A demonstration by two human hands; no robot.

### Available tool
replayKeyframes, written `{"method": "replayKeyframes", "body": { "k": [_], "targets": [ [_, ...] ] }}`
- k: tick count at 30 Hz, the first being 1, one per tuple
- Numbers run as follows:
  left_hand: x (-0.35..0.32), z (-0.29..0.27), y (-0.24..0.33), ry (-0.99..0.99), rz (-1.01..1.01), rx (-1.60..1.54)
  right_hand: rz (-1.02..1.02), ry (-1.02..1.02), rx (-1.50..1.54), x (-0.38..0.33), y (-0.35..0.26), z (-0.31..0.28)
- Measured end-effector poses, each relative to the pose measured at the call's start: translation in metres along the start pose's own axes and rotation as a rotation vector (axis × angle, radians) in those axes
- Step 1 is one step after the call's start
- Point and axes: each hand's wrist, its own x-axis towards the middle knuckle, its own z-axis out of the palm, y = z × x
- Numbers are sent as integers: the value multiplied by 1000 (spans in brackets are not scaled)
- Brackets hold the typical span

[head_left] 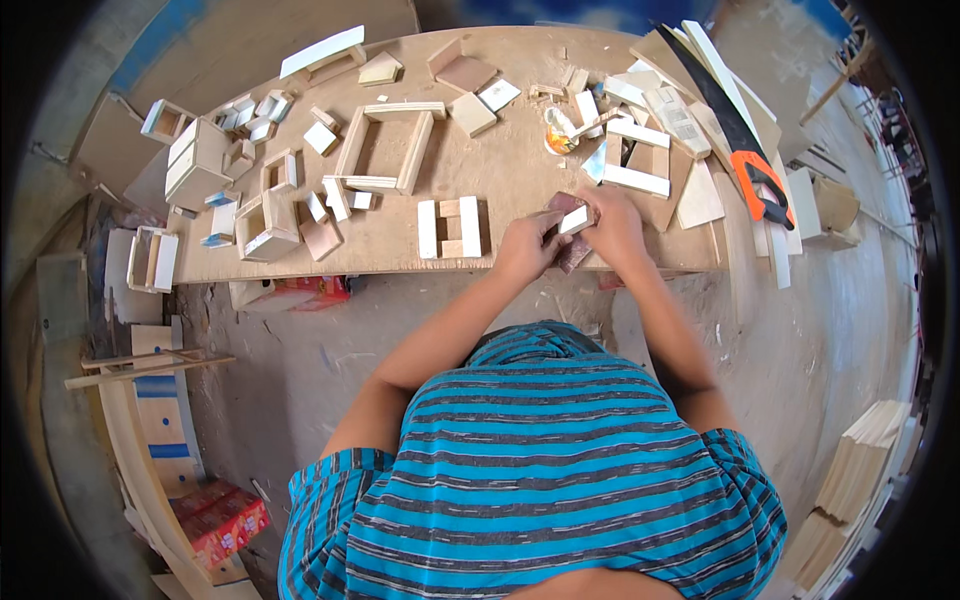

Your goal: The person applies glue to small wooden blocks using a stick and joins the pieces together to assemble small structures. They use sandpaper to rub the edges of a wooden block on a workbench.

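Note:
At the near edge of the workbench, my left hand (530,246) and my right hand (616,226) are closed around a small wood block (575,219) with a white upper face. Beneath it is a reddish-brown sheet of sandpaper (573,259), partly covered by my fingers. Whether the block presses on the sheet cannot be made out. Left of my hands stands a small wooden frame (470,227) with two white side pieces. Beyond my right hand is another white-edged frame (637,180), and a cup (558,132) with an orange pattern stands near it.
The wooden workbench (390,260) holds a larger rectangular frame (427,150) and several box-like wood pieces (268,228) on the left. A handsaw (762,187) with an orange and black handle lies on offcuts at right. Red boxes (220,523) sit on the floor at lower left.

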Motion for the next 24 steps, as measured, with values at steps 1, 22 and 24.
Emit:
{"method": "replayKeyframes", "body": {
  "k": [1,22,24],
  "targets": [
    [-1,2,4,15,2,5,42,-117,143,-8,2,-3],
    [-20,1,0,54,125,659,-154,-17,23,-28,-1,14],
    [-21,0,0,11,112,629,-191,14,20,-24,-4,12]
  ]
}}
